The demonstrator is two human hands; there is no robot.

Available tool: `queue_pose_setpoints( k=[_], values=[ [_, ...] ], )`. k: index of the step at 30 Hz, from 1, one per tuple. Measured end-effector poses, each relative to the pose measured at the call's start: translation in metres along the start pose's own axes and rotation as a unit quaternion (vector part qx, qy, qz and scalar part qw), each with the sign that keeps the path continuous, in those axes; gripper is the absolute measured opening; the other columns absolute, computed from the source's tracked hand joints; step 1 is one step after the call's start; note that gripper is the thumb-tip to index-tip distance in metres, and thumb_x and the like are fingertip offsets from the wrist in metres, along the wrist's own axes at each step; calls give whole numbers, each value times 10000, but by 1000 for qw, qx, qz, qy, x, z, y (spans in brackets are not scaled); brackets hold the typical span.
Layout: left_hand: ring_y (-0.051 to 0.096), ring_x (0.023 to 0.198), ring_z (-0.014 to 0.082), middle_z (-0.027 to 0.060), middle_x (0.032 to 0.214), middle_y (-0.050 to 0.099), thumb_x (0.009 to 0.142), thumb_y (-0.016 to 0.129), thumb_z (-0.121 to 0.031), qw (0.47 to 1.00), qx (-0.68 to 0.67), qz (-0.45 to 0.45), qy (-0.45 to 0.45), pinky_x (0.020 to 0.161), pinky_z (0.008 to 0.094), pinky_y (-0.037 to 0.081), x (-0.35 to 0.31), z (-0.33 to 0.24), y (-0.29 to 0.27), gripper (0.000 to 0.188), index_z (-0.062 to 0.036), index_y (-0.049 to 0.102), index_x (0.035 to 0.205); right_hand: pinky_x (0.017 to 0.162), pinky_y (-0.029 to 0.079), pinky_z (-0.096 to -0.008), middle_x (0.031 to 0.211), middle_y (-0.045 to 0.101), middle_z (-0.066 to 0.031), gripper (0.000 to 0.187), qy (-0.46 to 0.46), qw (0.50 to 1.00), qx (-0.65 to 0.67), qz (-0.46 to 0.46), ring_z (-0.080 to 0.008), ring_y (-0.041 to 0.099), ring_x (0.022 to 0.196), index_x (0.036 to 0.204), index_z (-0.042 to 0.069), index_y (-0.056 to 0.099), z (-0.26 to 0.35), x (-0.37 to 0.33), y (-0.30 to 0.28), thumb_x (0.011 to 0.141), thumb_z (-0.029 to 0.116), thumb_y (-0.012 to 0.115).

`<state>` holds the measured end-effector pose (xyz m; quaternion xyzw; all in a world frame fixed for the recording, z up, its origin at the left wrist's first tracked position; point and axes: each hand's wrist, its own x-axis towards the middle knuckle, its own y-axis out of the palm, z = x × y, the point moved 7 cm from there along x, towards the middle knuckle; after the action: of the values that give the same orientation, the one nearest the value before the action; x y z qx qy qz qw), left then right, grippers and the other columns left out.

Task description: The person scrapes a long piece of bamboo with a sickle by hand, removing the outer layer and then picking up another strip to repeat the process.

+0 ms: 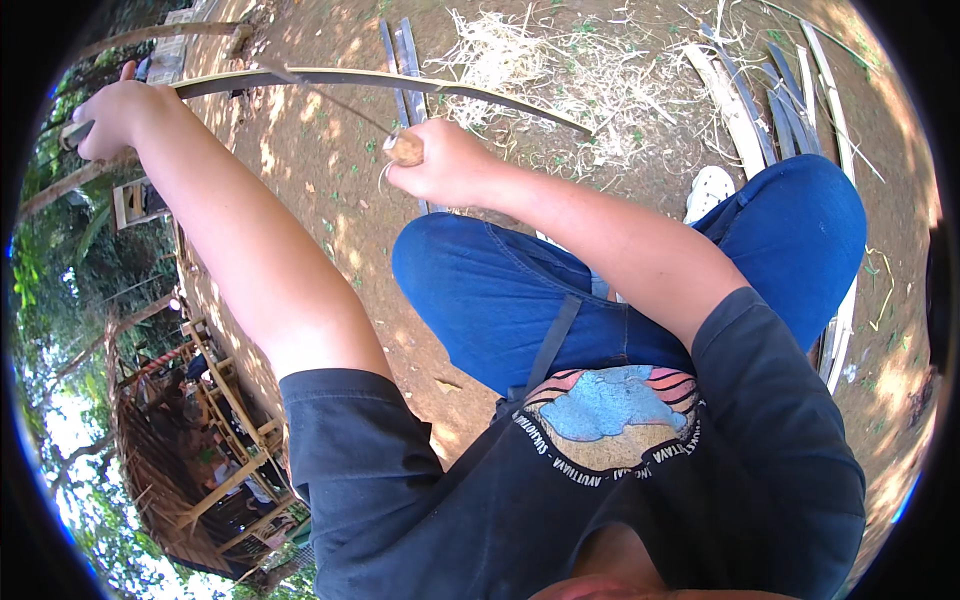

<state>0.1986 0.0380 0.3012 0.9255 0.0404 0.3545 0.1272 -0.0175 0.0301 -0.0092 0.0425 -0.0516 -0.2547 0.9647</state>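
Observation:
My left hand (122,112), stretched out at the far left, is closed around one end of a long, thin bamboo strip (370,78). The strip bows across in front of me, dark on one face and pale along its edge, and its far end hangs over the ground near the shavings. My right hand (448,168) grips a knife by its wooden handle (405,149), above my bent knee. From the handle the slim knife blade (345,107) points up and left, crossing the strip in this view. Whether the blade touches the strip I cannot tell.
Pale curled shavings (510,60) lie on the dirt ground. Split bamboo strips (738,110) are piled at the far right, with two dark strips (408,60) behind the knife. A thatched wooden shelter (200,470) stands at the left.

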Motion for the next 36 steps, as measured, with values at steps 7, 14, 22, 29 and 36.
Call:
queue_pose_setpoints(
  k=[7, 14, 22, 29, 36],
  values=[
    [660, 595, 291, 279, 1294, 432, 1040, 383, -208, 1000, 4, -15, 7, 470, 273, 589, 21, 9, -7, 441, 58, 242, 1361, 509, 462, -341, 661, 606, -61, 180, 219, 975, -13, 17, -153, 564, 516, 811, 59, 620, -149, -31, -45, 831, 238, 637],
    [670, 602, 281, 303, 1340, 376, 1040, 365, -219, 999, 30, -15, 25, 493, 289, 591, -1, -5, -13, 467, 88, 215, 1358, 494, 454, -328, 634, 587, -55, 189, 232, 971, -45, 43, -144, 554, 503, 822, 50, 616, -122, -36, -66, 833, 239, 621],
    [667, 606, 281, 298, 1300, 420, 1039, 374, -217, 1000, 14, 0, 9, 491, 269, 591, -4, -4, -4, 467, 79, 225, 1369, 460, 402, -309, 611, 557, -37, 176, 107, 993, -10, 50, -132, 509, 486, 840, 28, 599, -61, -17, -31, 813, 201, 619],
    [640, 602, 258, 261, 1350, 430, 1034, 399, -210, 997, -58, 45, 17, 537, 263, 583, 20, 7, -17, 514, 20, 165, 1430, 393, 373, -299, 588, 494, -19, 212, 472, 872, -106, -77, -102, 452, 435, 933, -1, 574, -244, -113, -146, 870, 199, 607],
    [442, 467, 218, 2, 517, 366, 1030, 315, -483, 911, -309, 264, -74, 782, 511, 579, 35, 19, -15, 383, -126, 404, 922, 429, 411, -242, 623, 478, 29, 201, 152, 987, 40, 12, -75, 441, 463, 770, 81, 517, -72, -15, -51, 886, 195, 634]
  ],
)
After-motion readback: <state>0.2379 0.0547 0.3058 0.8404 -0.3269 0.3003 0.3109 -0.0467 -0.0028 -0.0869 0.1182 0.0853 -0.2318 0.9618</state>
